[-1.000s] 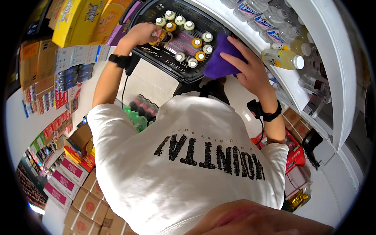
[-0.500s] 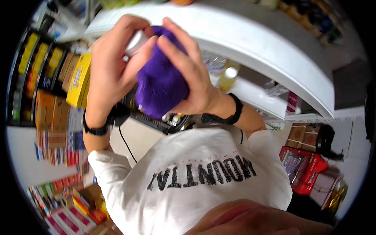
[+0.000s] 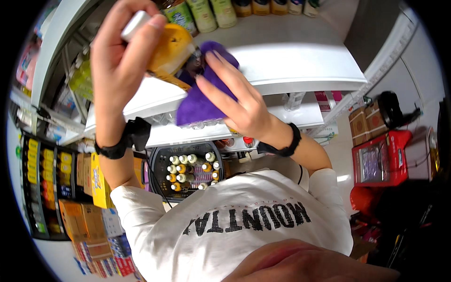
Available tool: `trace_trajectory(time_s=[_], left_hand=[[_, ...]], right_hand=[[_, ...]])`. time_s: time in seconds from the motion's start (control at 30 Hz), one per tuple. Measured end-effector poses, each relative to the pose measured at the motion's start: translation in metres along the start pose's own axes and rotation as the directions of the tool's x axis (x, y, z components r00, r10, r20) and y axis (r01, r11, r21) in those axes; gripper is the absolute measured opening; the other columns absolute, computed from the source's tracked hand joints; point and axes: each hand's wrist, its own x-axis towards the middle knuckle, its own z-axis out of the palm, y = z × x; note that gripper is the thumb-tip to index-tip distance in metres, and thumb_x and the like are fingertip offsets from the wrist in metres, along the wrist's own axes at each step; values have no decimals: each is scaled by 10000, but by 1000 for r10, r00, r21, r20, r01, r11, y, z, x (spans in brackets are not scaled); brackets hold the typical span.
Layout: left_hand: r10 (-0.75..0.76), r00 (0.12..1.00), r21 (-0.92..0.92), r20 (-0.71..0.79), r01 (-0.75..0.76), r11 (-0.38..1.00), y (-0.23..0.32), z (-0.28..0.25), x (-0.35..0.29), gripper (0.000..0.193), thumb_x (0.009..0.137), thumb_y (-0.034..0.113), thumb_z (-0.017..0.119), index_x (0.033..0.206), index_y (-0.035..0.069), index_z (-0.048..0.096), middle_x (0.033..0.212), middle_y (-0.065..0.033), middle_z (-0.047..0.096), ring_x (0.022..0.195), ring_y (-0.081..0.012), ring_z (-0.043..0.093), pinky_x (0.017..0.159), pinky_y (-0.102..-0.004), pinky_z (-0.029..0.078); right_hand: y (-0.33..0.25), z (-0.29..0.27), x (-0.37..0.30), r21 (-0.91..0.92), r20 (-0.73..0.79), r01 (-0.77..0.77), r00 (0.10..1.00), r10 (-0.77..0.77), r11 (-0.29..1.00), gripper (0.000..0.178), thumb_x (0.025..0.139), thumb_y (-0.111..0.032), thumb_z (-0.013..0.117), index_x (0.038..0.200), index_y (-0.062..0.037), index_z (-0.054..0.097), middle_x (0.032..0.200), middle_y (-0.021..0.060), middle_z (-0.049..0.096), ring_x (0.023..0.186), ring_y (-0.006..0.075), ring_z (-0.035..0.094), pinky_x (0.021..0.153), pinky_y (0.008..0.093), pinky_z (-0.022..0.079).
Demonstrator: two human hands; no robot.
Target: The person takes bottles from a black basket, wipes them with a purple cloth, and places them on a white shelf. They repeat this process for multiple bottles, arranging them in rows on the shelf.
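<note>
My left hand is closed around the white-capped neck of a bottle with yellow-orange contents. The bottle is tilted, its cap toward my left palm and its lower end toward my right hand. A purple cloth hangs from my right hand, whose fingers pinch it against the dark-printed side of the bottle. Part of the bottle's base is hidden by the cloth. Both hands are raised in front of a white shelf.
Green-labelled bottles and several smaller ones stand along the back of the shelf. Below, a black crate holds several white-capped bottles. Yellow boxes and cartons are stacked at left; a red case sits at right.
The bottle, largely covered by the purple cloth before, now shows its yellow-orange body. My left hand has moved up and left with it, and my view has shifted, showing more shelf and crate.
</note>
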Motion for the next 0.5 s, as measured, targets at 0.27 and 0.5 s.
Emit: trace_trajectory(time_s=[0.27,0.5], left_hand=[[24,996,-96,91,-15,995,-54,45,45,163,1037,157,625,1105,8,618,928,7,606,881,-46,560,785,-204,463],[116,972,8,202,-120,993,-121,43,73,217,1047,202,589,1159,18,612,1026,-37,629,948,-114,579,875,-253,471]], right_hand=[[35,-4,12,-467,147,119,988,-56,876,595,860,-16,633,1421,119,485,1430,381,494,1278,474,587,1012,439,574],[73,-43,20,-700,395,182,904,162,691,428,791,-47,645,1199,77,623,990,161,690,890,256,718,660,319,616]])
